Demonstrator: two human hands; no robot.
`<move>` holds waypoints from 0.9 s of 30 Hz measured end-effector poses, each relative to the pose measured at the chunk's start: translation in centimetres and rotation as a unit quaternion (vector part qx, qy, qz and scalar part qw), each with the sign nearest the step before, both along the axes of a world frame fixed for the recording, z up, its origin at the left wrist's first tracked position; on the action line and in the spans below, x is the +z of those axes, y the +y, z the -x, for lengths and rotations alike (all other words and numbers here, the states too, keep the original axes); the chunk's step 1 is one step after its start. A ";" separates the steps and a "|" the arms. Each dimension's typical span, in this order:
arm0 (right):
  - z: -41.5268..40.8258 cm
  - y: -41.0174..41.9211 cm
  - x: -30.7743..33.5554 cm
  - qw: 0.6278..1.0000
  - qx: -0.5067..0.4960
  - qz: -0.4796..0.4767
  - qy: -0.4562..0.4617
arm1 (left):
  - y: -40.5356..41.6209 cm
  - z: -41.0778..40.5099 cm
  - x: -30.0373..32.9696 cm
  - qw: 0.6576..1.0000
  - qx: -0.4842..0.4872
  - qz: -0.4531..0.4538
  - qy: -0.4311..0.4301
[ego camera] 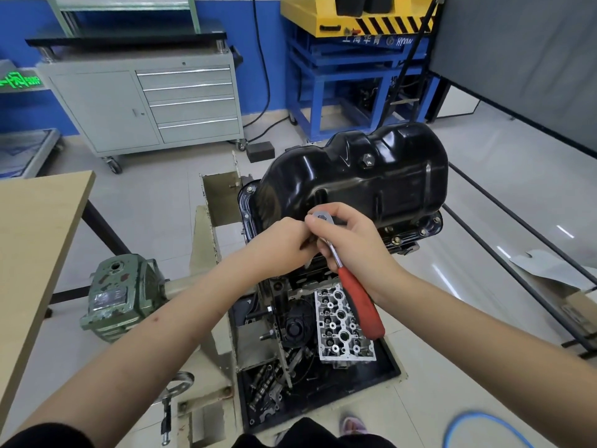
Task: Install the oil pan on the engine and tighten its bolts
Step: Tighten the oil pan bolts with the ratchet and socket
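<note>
Our left hand (284, 242) curls its fingers just left of the ratchet wrench (347, 274), pinching something at the tool's head; what it pinches is hidden behind the knuckles. Our right hand (350, 240) wraps the wrench's metal neck, with the head (321, 217) up by the fingertips and the red handle (363, 305) running down and right toward us, past the wrist. Any socket or bolt under the head is covered. Directly beyond both hands, the black oil pan (355, 182) sits upside down on the engine, long axis left to right, its near flange partly blocked.
</note>
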State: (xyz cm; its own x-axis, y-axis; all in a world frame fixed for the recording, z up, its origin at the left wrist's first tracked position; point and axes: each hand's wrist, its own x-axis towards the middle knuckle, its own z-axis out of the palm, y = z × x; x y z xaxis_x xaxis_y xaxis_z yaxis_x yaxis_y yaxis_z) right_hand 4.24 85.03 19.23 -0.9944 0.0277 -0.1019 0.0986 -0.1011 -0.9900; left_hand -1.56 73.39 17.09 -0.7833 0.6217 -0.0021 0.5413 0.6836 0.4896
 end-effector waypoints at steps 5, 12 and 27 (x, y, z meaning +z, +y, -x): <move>-0.2 -0.7 -0.2 0.999 -0.044 0.012 0.007 | 0.0 0.2 -0.3 1.000 0.004 0.011 0.001; -0.2 -0.4 -0.1 1.000 -0.027 -0.001 0.001 | 0.1 0.1 -0.3 1.000 0.014 -0.001 0.001; 1.4 1.8 5.2 0.989 0.078 0.103 0.066 | -0.5 -0.4 1.1 0.960 0.063 -0.271 0.032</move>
